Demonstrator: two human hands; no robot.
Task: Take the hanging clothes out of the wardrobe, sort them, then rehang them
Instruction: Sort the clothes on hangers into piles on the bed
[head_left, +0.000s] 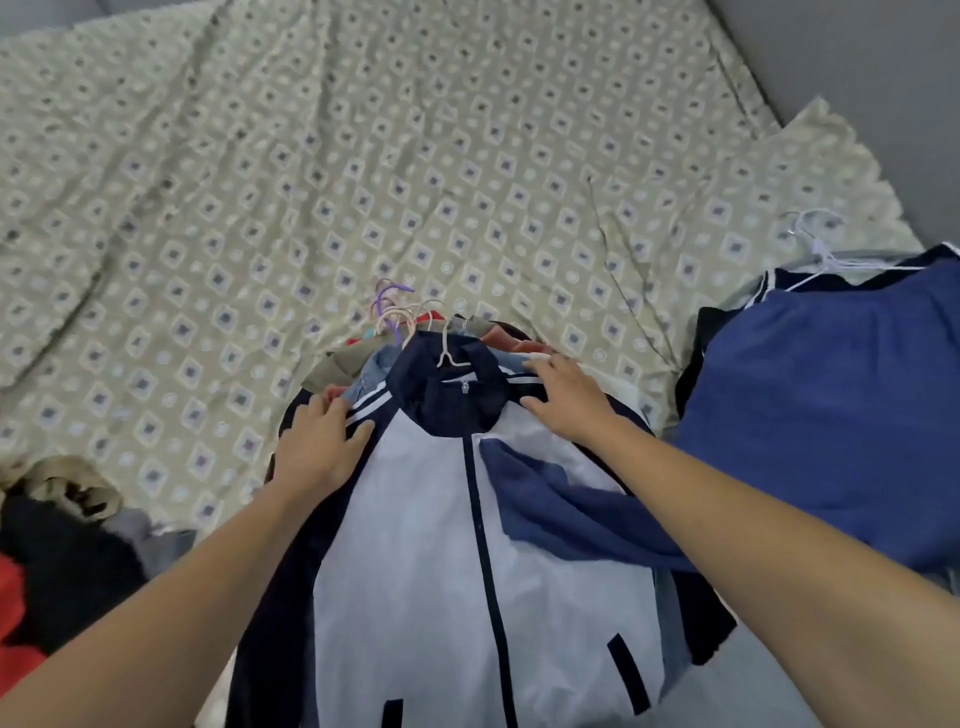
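Nearest, a white and navy zip jacket (441, 545) on a pale hanger (445, 343), topping a pile of hung clothes (363, 364) on the patterned bedsheet (311, 156). Left hand (317, 447) flat on the jacket's left shoulder, fingers loosely spread, fingertips over the striped seam. Right hand (561, 400) on the right shoulder, fingers spread and slightly bent, pressing the cloth. Blue garment (831, 389) on a white hanger (815, 244) just right of the pile, one fold draped across the jacket. Black and red clothes (47, 561) heaped at left
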